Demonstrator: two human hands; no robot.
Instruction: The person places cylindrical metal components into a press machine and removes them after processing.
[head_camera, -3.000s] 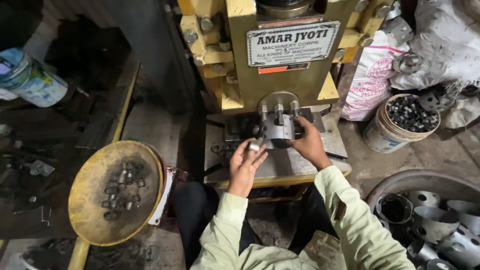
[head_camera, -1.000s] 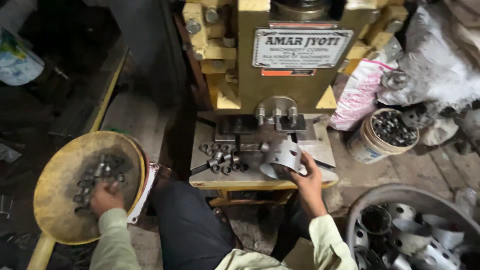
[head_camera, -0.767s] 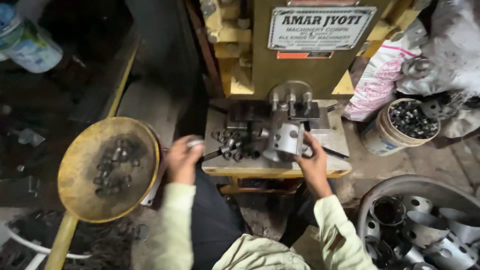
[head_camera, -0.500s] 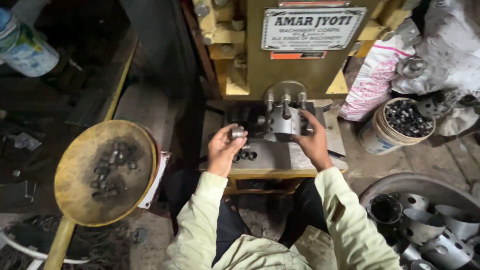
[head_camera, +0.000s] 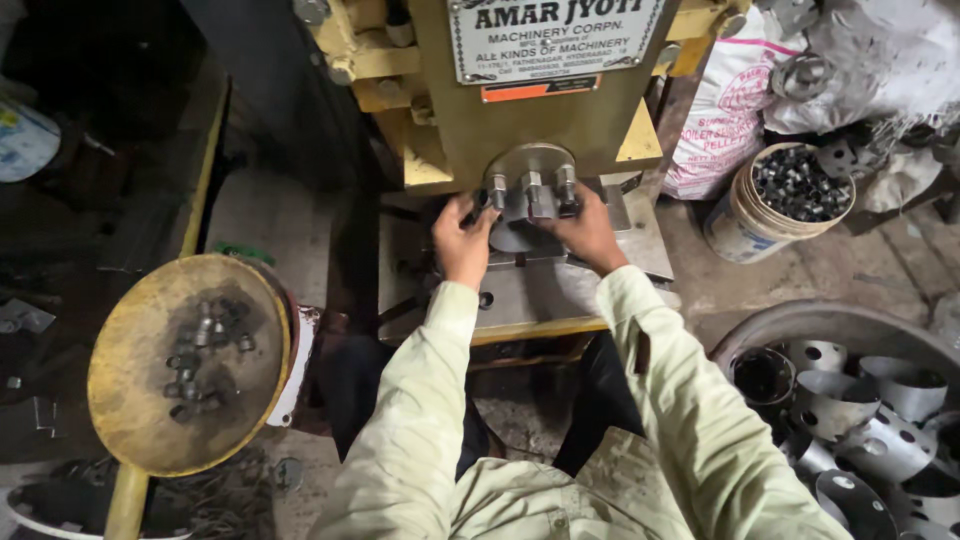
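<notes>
Both hands now up at the press die (head_camera: 530, 190): left hand (head_camera: 462, 240) has come off the tray (head_camera: 150, 420), grip pinched on a small nut at the die; right hand (head_camera: 585, 232) still steadies the curved piece (head_camera: 515, 238) under it. Loading seems underway.

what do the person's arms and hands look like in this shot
Both arms are covered by long, loose sleeves of a pale yellow-green shirt, creased and slightly soiled, ending at the wrists. The left hand and right hand are bare: no gloves, and no rings, watch or bracelet can be made out.
</notes>
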